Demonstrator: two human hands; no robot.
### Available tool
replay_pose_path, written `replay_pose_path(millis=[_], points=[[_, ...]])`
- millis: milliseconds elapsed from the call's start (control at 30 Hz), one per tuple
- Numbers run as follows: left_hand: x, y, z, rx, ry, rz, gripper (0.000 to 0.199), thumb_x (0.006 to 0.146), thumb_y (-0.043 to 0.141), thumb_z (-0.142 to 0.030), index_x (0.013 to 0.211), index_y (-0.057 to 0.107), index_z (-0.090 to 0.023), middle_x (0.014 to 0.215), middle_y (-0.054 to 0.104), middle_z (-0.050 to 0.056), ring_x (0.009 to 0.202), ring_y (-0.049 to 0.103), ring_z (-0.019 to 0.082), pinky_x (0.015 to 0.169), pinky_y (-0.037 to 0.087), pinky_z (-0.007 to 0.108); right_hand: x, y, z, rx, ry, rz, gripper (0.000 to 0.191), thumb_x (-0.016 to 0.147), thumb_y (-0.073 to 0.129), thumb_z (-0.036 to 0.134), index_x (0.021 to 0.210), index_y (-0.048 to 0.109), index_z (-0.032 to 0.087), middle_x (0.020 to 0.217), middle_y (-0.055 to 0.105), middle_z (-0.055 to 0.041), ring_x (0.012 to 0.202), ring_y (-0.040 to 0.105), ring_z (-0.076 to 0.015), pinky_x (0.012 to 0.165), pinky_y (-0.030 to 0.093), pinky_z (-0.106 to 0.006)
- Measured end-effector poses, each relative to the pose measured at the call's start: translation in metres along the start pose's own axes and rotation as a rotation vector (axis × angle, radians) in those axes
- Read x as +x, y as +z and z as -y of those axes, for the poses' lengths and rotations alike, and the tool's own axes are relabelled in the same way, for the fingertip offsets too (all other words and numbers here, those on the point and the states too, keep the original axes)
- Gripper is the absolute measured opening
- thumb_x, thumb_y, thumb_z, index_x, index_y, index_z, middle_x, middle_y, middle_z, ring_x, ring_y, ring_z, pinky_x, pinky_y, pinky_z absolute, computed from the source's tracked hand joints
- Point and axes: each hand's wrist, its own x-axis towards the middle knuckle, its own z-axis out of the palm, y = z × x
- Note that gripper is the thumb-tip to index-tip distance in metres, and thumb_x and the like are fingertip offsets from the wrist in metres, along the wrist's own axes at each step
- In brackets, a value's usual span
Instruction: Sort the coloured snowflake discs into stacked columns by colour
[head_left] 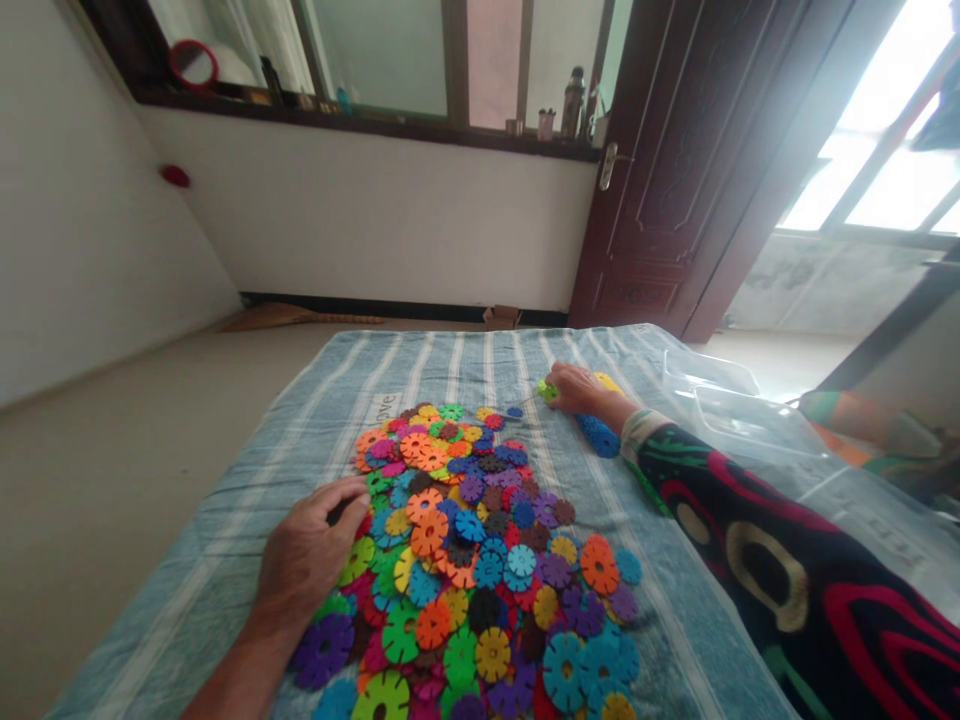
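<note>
A pale-striped blue cloth (465, 365) is spreading out before me, and a many-coloured heap of notched plastic discs (491, 570) is running up its middle toward the far edge. Clear plastic containers (750, 420) are standing by the right edge. My patterned right sleeve (750, 560) is crossing that edge. My left hand (311, 545) is resting, fingers curled, against the heap's left side; I cannot tell whether it is gripping a disc. My right hand (581, 388) is pinching a lime-green disc (546, 390) toward the far edge, right of centre. A blue row of discs (598, 435) is lying just below my right wrist, nearer the right corner. If my forearm is dropping or sweeping sideways, the cuff could knock that row apart; a careless left-hand push could be sending loosely overlapping discs sliding.
</note>
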Motion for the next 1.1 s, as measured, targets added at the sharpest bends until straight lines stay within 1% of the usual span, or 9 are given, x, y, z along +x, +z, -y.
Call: replay_pose_path(millis=[100,267,467,567,733,833,1000,1100], points=[[0.0,0.001,0.001,-0.001,-0.001,-0.011,0.032,0.074,0.048,-0.045,0.083,0.07,-0.024,0.104,0.074,0.003,0.097,0.068,0.025,0.095,0.05,0.035,0.0,0.002,-0.001,0.007,-0.002,-0.017,0.023,0.081,0.058,0.021,0.102,0.067,0.019,0.112,0.062,-0.0104,0.102,0.057,-0.0229,0.085,0.044,-0.03],[0.0,0.002,0.002,0.008,-0.01,-0.008,0.033,0.073,0.047,-0.046,0.082,0.07,-0.024,0.103,0.074,0.003,0.097,0.068,0.025,0.095,0.051,0.036,0.002,0.005,-0.003,0.022,0.007,-0.044,0.02,0.083,0.057,0.023,0.101,0.066,0.018,0.111,0.062,-0.0123,0.102,0.058,-0.0238,0.084,0.043,-0.031],[0.0,0.001,0.002,-0.001,0.006,-0.026,0.03,0.073,0.048,-0.045,0.081,0.07,-0.025,0.101,0.075,0.002,0.095,0.068,0.024,0.093,0.051,0.034,0.002,0.007,-0.007,0.04,0.005,-0.048,0.019,0.083,0.058,0.025,0.099,0.066,0.019,0.109,0.063,-0.0105,0.099,0.059,-0.0226,0.082,0.044,-0.03],[0.0,0.002,0.003,-0.003,0.011,-0.033,0.029,0.074,0.049,-0.044,0.081,0.069,-0.026,0.101,0.075,0.001,0.095,0.068,0.024,0.091,0.052,0.033,0.002,0.008,-0.008,0.05,0.006,-0.049,0.022,0.082,0.061,0.026,0.102,0.066,0.018,0.109,0.063,-0.0103,0.099,0.059,-0.0226,0.083,0.044,-0.03],[-0.001,0.001,0.002,0.006,-0.029,-0.003,0.032,0.073,0.047,-0.046,0.082,0.07,-0.025,0.104,0.074,0.003,0.098,0.067,0.025,0.094,0.051,0.036,0.001,0.009,-0.009,0.074,0.012,-0.062,0.029,0.081,0.063,0.027,0.109,0.065,0.018,0.112,0.063,-0.0105,0.103,0.058,-0.0231,0.087,0.043,-0.03],[-0.001,0.001,0.0,-0.001,-0.025,0.001,0.033,0.072,0.047,-0.045,0.083,0.07,-0.024,0.104,0.074,0.003,0.098,0.067,0.026,0.095,0.05,0.036,0.0,0.011,-0.01,0.094,0.017,-0.073,0.034,0.08,0.065,0.028,0.113,0.064,0.018,0.113,0.063,-0.0106,0.105,0.058,-0.0233,0.089,0.043,-0.031],[0.0,0.003,0.004,0.001,0.008,-0.033,0.03,0.073,0.049,-0.045,0.081,0.07,-0.025,0.1,0.075,0.001,0.094,0.068,0.024,0.091,0.052,0.033,-0.001,0.01,-0.022,0.127,0.051,-0.109,0.039,0.082,0.062,0.029,0.12,0.061,0.02,0.12,0.06,-0.0091,0.108,0.057,-0.0227,0.089,0.043,-0.031],[0.001,0.004,0.006,0.01,0.019,-0.046,0.03,0.074,0.048,-0.045,0.081,0.07,-0.026,0.099,0.075,0.001,0.093,0.068,0.023,0.088,0.053,0.032,-0.003,0.008,-0.031,0.135,0.072,-0.121,0.04,0.081,0.062,0.028,0.12,0.061,0.019,0.12,0.06,-0.0093,0.106,0.058,-0.0232,0.088,0.043,-0.031]])
